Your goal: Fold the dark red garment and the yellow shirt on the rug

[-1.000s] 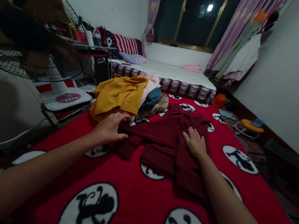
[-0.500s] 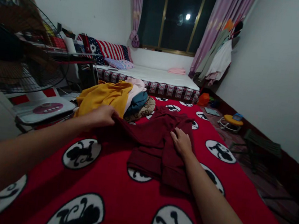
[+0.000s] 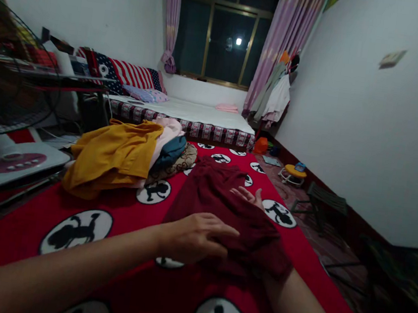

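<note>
A dark maroon garment [image 3: 222,204] lies loosely spread and creased on the red blanket [image 3: 136,254], its exact kind unclear. My left hand [image 3: 199,236] is on top of its near part, palm down, with the index finger stretched out and the others slightly bent. Beyond it, my right hand [image 3: 248,197] has its palm turned up and fingers spread at the garment's right side. A fold of the maroon cloth covers part of my right forearm, which passes beneath it. Left of the garment sits a heap of clothes, with a mustard-yellow piece [image 3: 118,153] on top.
Pink, teal and patterned cloths [image 3: 173,165] make up the heap's right side. At the left stands a fan [image 3: 6,157]. A bed [image 3: 195,109] runs below the window. Along the right wall are a low yellow stool [image 3: 294,172] and a dark folding stool [image 3: 325,201].
My left hand has let go of the garment's raised left edge and moved right across it. My right hand has turned palm up, its forearm now under cloth. The view has shifted right.
</note>
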The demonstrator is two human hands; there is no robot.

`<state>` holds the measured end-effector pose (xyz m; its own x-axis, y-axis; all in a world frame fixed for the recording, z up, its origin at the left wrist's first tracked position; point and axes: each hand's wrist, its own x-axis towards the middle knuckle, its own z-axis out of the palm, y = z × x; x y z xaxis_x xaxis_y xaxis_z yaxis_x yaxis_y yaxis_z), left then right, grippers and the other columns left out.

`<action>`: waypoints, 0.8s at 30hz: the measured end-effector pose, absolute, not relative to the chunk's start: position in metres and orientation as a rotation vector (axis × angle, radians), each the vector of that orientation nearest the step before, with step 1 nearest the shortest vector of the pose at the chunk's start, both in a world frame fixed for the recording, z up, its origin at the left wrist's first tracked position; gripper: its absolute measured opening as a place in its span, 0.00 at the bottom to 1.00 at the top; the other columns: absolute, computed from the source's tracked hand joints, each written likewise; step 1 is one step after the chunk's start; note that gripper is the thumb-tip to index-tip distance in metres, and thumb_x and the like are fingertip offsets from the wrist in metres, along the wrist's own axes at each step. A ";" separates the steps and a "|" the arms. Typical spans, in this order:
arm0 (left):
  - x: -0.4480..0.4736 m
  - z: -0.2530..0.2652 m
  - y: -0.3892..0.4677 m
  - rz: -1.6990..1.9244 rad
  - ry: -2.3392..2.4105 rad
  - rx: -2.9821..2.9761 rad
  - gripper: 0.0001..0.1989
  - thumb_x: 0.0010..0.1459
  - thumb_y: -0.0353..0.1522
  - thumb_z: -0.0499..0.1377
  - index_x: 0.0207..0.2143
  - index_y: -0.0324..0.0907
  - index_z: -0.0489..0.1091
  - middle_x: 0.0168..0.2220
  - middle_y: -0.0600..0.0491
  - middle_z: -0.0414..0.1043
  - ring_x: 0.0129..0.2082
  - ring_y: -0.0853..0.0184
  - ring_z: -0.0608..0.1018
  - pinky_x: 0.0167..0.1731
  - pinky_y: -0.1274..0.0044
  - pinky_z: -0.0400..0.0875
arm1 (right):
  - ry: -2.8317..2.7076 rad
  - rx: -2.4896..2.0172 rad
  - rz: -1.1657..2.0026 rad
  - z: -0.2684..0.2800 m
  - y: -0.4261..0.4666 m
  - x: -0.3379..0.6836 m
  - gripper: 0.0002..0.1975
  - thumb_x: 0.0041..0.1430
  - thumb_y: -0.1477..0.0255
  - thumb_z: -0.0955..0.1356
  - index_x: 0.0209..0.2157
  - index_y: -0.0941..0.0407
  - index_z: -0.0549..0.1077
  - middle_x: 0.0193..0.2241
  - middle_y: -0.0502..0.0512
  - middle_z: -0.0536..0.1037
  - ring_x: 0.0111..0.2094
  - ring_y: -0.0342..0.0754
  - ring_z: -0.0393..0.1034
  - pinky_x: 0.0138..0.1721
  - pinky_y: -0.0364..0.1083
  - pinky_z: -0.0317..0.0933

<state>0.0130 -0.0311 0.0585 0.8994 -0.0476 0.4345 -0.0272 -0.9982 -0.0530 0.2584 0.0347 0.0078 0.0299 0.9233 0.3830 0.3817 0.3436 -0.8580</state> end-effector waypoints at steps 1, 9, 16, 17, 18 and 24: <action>0.011 0.047 -0.030 -0.793 -0.093 -3.067 0.13 0.60 0.26 0.53 0.43 0.45 0.73 0.57 0.50 0.66 0.51 0.65 0.72 0.53 0.72 0.66 | -1.488 -1.212 0.778 0.012 0.031 0.258 0.20 0.66 0.62 0.59 0.33 0.60 0.75 0.34 0.60 0.82 0.36 0.47 0.78 0.36 0.48 0.71; 0.028 0.014 0.029 -1.387 -1.447 -2.867 0.17 0.58 0.30 0.57 0.50 0.40 0.68 0.50 0.45 0.67 0.51 0.60 0.71 0.54 0.67 0.66 | -1.571 -1.289 1.086 0.032 0.006 0.229 0.17 0.44 0.63 0.75 0.33 0.60 0.76 0.27 0.49 0.77 0.27 0.44 0.69 0.28 0.41 0.62; 0.041 -0.005 0.028 -0.954 -1.375 -2.946 0.20 0.59 0.33 0.57 0.54 0.44 0.68 0.62 0.45 0.59 0.62 0.53 0.61 0.59 0.60 0.59 | -1.605 -1.743 0.967 0.066 0.042 0.225 0.31 0.56 0.46 0.63 0.16 0.58 0.66 0.15 0.52 0.69 0.17 0.42 0.62 0.20 0.41 0.55; 0.041 -0.004 0.026 -0.917 -1.300 -2.972 0.19 0.58 0.33 0.57 0.53 0.44 0.70 0.62 0.46 0.60 0.62 0.53 0.62 0.59 0.59 0.58 | -1.492 -1.770 0.963 0.071 0.056 0.225 0.31 0.59 0.47 0.60 0.19 0.59 0.68 0.18 0.55 0.72 0.18 0.43 0.65 0.21 0.42 0.58; 0.040 -0.003 0.024 -0.881 -1.218 -3.000 0.17 0.58 0.32 0.57 0.51 0.44 0.71 0.62 0.47 0.60 0.62 0.53 0.62 0.59 0.59 0.58 | -1.381 -1.792 0.971 0.075 0.071 0.225 0.30 0.61 0.48 0.59 0.22 0.59 0.69 0.21 0.56 0.74 0.20 0.44 0.67 0.22 0.42 0.60; 0.038 -0.003 0.024 -0.770 -0.865 -3.106 0.14 0.57 0.31 0.57 0.45 0.46 0.75 0.59 0.51 0.65 0.61 0.51 0.62 0.57 0.57 0.58 | -1.375 -1.997 0.855 0.073 0.139 0.207 0.27 0.57 0.47 0.62 0.23 0.57 0.70 0.21 0.56 0.74 0.25 0.50 0.71 0.27 0.46 0.62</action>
<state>0.0383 0.0244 -0.0030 0.7578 0.5253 0.3870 0.4452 -0.8499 0.2820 0.2074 0.1389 0.0734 0.2697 0.9447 -0.1865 0.5851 -0.3146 -0.7475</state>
